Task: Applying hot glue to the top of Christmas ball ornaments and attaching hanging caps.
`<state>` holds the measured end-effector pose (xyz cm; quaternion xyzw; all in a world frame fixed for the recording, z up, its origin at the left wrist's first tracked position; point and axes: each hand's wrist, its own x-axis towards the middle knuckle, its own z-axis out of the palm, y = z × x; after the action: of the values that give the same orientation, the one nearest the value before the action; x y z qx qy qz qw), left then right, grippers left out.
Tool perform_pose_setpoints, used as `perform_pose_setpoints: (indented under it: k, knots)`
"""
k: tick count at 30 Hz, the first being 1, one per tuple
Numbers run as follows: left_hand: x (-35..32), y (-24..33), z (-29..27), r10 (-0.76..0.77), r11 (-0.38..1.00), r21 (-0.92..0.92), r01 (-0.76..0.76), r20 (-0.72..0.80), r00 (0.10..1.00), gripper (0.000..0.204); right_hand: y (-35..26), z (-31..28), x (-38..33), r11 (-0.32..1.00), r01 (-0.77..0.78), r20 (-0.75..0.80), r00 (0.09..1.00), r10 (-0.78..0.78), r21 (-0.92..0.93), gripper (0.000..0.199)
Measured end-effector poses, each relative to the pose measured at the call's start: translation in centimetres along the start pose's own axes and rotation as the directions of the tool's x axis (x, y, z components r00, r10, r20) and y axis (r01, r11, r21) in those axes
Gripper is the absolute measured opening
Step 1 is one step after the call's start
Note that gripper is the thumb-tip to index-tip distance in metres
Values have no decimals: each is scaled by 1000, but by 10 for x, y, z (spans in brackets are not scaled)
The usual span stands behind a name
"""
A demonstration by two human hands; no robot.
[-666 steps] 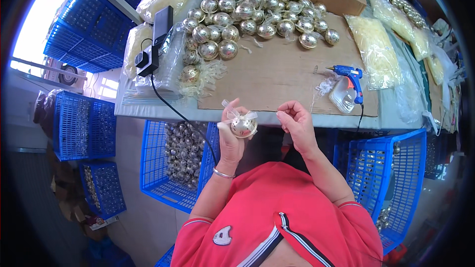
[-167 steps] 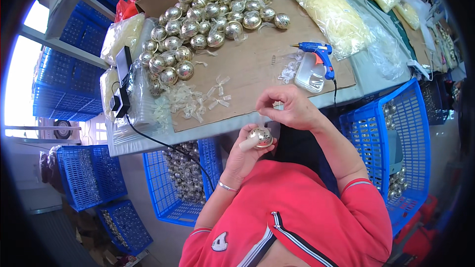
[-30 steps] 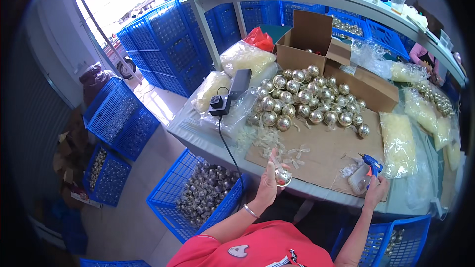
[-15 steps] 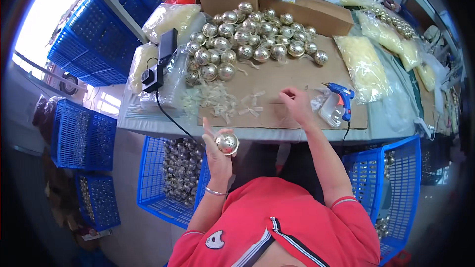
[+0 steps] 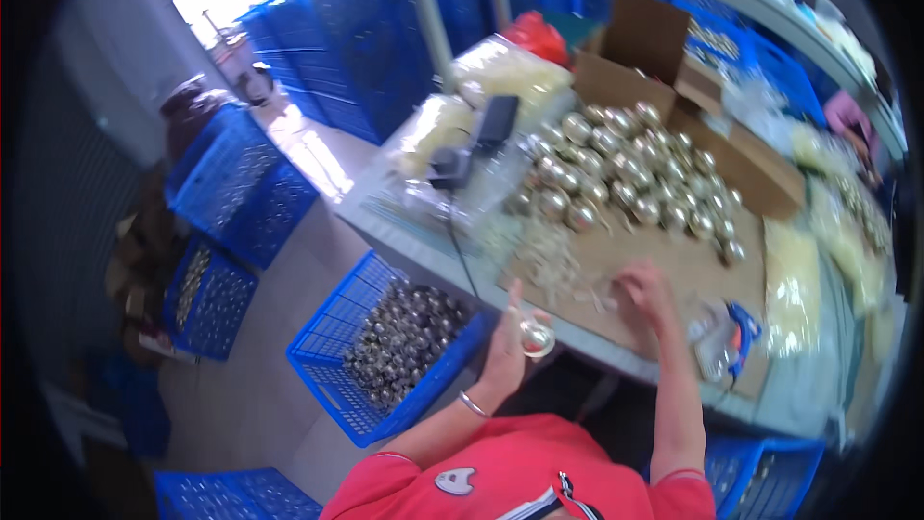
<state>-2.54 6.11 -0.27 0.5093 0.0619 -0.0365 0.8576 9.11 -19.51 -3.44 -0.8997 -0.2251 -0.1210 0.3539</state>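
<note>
My left hand (image 5: 503, 351) holds a shiny gold ball (image 5: 537, 338) at the table's front edge, its fingers around it. Over the cardboard sheet (image 5: 664, 255), my right hand (image 5: 647, 293) has its fingers pinched together, close to scattered clear plastic strips (image 5: 553, 270). Blur hides whether a strip is between those fingertips. Farther back lies a heap of shiny gold balls (image 5: 626, 169). To the right of my right hand are a blue glue gun (image 5: 744, 339) and a clear plastic tray (image 5: 710, 345).
A blue basket of balls (image 5: 332, 356) stands on the floor at the table's left. Bags of pale yellow material (image 5: 794, 279) lie on the right. A black power adapter (image 5: 496, 122) with a cord sits at the left, near an open cardboard box (image 5: 621, 77). More blue baskets (image 5: 241, 178) stand farther left.
The view has swung left and tilted, so the table shows farther right. My right hand has moved left over the cardboard toward the strips. The ball remains in my left hand.
</note>
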Motion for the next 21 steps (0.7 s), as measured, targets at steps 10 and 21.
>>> perform_pose_setpoints:
  k: [10, 21]
  knots:
    - [1, 8, 7, 31, 999, 17, -32, 50, 998, 65, 6, 34, -1, 998, -14, -179, 983, 25, 60, 7]
    - [-3, 12, 5, 75, 995, -76, -71, 45, 996, 66, -20, -13, 3, 833, -377, -139, 875, 463, 404, 6]
